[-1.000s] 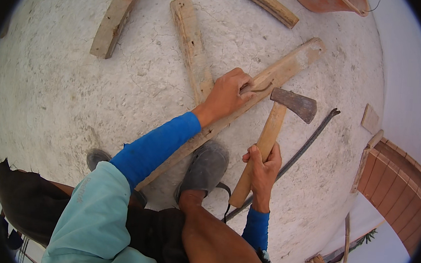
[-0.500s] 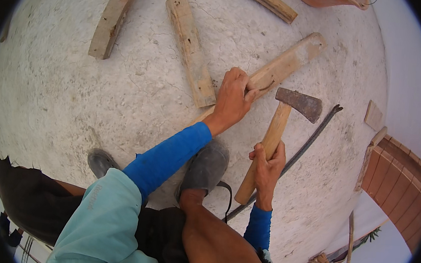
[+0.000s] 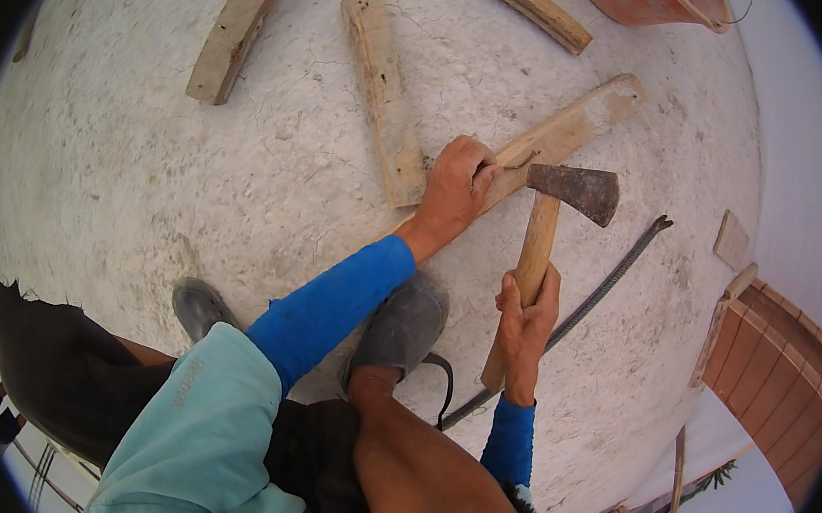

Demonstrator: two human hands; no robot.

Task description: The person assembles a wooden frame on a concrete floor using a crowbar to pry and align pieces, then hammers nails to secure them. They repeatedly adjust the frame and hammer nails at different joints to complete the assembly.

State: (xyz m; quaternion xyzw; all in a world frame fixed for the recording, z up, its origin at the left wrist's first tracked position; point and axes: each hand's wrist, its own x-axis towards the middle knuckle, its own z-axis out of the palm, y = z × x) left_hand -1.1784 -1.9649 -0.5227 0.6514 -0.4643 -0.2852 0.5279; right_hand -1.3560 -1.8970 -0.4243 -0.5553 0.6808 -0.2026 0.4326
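The right hand (image 3: 527, 330) is wrapped firmly around the handle of a hatchet (image 3: 539, 238). The left hand (image 3: 454, 190), fingers curled, rests at a plank (image 3: 569, 124) lying aslant on the floor (image 3: 270, 195); whether it pinches anything cannot be told. Farther off stands an orange basin (image 3: 639, 1), contents indiscernible.

From my end I see a dull, mottled metal hatchet head (image 3: 578, 190), its handle (image 3: 538, 240) smooth wood, the plank (image 3: 564, 133) rough wood, the pry bar (image 3: 605, 290) ribbed metal.

Small grey lettering (image 3: 187, 383), on pale teal left sleeve (image 3: 182, 442)
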